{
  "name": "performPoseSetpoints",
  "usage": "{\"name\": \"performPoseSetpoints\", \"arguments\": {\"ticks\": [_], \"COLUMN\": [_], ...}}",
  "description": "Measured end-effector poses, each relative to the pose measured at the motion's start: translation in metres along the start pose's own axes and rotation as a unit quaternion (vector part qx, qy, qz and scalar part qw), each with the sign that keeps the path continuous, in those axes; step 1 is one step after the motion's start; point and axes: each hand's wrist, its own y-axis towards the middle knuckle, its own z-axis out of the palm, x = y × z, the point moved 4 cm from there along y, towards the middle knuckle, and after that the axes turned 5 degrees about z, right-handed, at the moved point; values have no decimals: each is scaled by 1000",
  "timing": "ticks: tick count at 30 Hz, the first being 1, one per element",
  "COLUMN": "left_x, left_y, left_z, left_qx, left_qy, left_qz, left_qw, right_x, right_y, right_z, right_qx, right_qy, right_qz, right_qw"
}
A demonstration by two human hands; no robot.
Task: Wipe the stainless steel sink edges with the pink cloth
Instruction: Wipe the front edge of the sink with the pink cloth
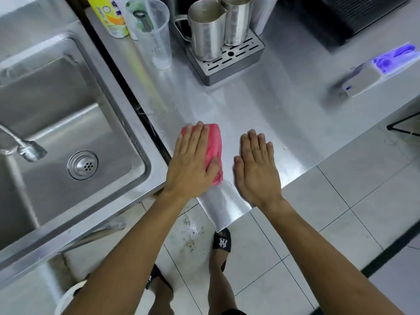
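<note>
1. The left hand (193, 160) lies flat with its fingers spread a little, pressing down on the folded pink cloth (213, 151).
2. The pink cloth sits on the shiny steel counter (261, 105), near its front edge and just beside the big stainless steel sink (127, 114) (the cloth is not on the sink rim itself).
3. The thumb of the left hand rests on top of the cloth, and part of the cloth pokes out past the fingers.
4. The right hand (256, 169) lies flat on the bare counter, close to the cloth but not touching it, fingers together, holding nothing.
5. In the sink bowl there is a round metal drain (83, 164), and a bendy silver tap (25, 146) hangs over it.
6. At the back of the counter stand two tall steel jugs (206, 32) on a grey drip tray (229, 62), with a clear plastic cup (156, 35) beside them.
7. Down below, a foot in a black slipper (222, 241) stands on the white tiled floor (341, 212).
</note>
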Motion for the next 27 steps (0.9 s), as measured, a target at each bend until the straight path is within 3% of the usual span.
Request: {"name": "performPoseSetpoints", "arguments": {"ticks": [3,6,8,15,20,24,27], "left_x": [25,51,58,23,27,39,45], "left_y": [0,36,51,-11,0,23,0], "left_z": [-9,-22,-25,-15,-18,-40,-74], "left_qx": [13,14,10,-32,-47,-22,-57], "left_qy": [-3,-4,2,-13,-56,-59,-63], "left_qz": [-23,-112,-130,-74,-70,-35,-56], "left_qw": [1000,994,991,997,995,997,995], "right_x": [1,10,21,34,35,39,49], "right_y": [-1,1,2,0,-1,-2,-4], "right_z": [2,4,7,15,13,9,6], "right_qx": [-17,-17,-11,-30,-29,-6,33], "right_qy": [-20,-17,-6,-18,-20,-3,46], "right_qz": [-4,-10,-22,-16,-12,4,17], "right_qw": [1000,1000,1000,999,999,1000,998]}}
